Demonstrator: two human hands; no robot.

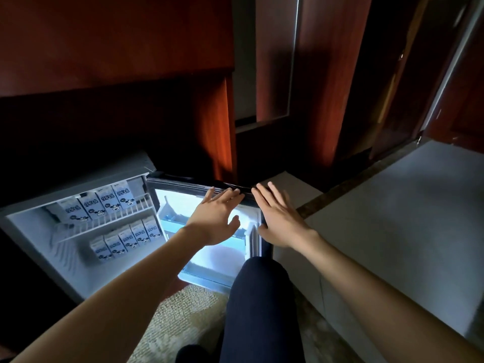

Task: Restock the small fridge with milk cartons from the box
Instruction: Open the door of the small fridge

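Your left hand [217, 218] lies flat against the lit inner face of the fridge door [174, 205]. Its fingers are straight and a little spread, the tips reach the door's dark top edge, and it holds nothing. Your right hand [277, 218] rests just right of that door, at its outer edge. Its fingers are also straight and fanned wide, and it grips nothing.

The door stands swung open, and left of it the small fridge [34, 231] shows its inside. The milk cartons [104, 205] stand there in two rows. One row of four is on the wire shelf [110, 222], level with the door's upper part. The other row [128, 239] stands below it, lower and still left of the door.

Below the door your knee [256, 297], in dark cloth, points at its lower edge, over patterned carpet [178, 318]. Above the door rises a red-brown wooden cabinet [104, 48].
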